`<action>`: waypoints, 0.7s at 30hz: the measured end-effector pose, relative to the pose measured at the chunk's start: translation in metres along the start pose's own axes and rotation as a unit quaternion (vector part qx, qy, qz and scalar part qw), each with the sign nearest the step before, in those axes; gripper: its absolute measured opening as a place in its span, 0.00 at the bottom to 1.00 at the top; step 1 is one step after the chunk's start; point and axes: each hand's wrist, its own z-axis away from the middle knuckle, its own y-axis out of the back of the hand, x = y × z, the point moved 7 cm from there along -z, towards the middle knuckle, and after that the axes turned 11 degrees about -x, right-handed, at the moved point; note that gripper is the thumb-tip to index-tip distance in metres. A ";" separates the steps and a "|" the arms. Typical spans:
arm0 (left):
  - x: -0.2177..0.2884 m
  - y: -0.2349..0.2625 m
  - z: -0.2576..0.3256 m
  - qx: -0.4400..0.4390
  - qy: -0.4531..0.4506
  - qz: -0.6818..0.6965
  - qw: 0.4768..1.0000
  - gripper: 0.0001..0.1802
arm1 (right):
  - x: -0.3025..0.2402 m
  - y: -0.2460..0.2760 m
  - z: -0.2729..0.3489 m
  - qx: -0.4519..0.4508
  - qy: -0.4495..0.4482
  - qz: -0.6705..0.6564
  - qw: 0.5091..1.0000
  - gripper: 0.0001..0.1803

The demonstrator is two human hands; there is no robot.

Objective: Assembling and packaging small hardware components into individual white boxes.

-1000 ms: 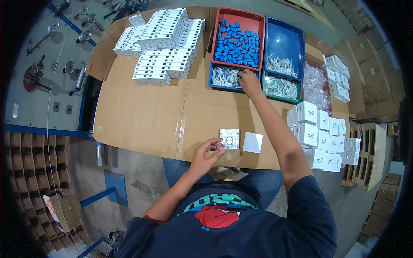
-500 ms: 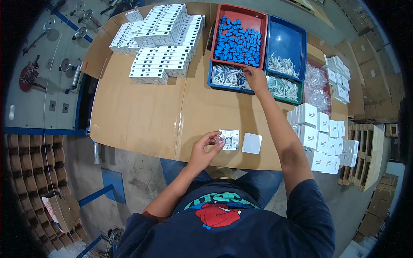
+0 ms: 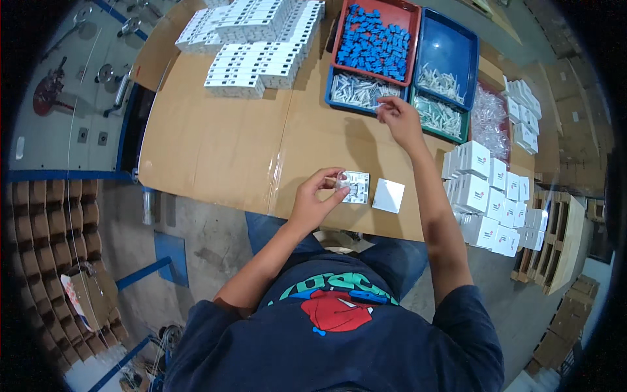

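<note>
1. Step in hand, by judgement: small-parts picking, with the right hand (image 3: 401, 124) at the near blue tray (image 3: 349, 107) of slim pale parts (image 3: 361, 90), beyond the square white unit (image 3: 356, 188); the left hand (image 3: 313, 201) attends the unit
2. Next move, by judgement: calls for a fine fingertip pinch, a path clear of the tray's near rim, and a steady left hand beside the unit
3. Square white unit, one: flat on the cardboard (image 3: 222, 144), detailed face up; landmark for the entries here
4. Left hand: just left of the unit, its fingertips overlapping the unit's left edge in view, contact uncertain; thumb and forefinger curved toward each other with a narrow gap, apparently around a small clear piece (image 3: 340, 178)
5. Right hand: well beyond the unit and somewhat to its right; fingers bent, tips bunched near the tray's rim; whether a slim part is pinched there, cannot tell
6. White panel (image 3: 389, 196), one: right of the unit, near but apart
7. Blue clips (image 3: 375, 44), many: loose in a red tray (image 3: 337, 57), farther beyond the unit
</note>
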 end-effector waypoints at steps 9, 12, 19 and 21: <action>0.025 -0.012 0.004 -0.024 -0.062 -0.132 0.989 0.25 | -0.101 -0.071 0.117 -0.177 0.000 0.022 0.984 0.13; 0.026 -0.016 0.008 -0.013 -0.083 -0.125 0.989 0.24 | -0.117 -0.084 0.129 -0.191 0.018 0.095 0.977 0.14; 0.020 -0.021 0.016 -0.023 -0.071 -0.125 0.989 0.23 | -0.115 -0.082 0.140 -0.170 0.016 0.078 0.982 0.12; 0.018 -0.023 0.017 -0.026 -0.069 -0.123 0.990 0.23 | -0.113 -0.073 0.140 -0.148 0.017 0.072 0.986 0.11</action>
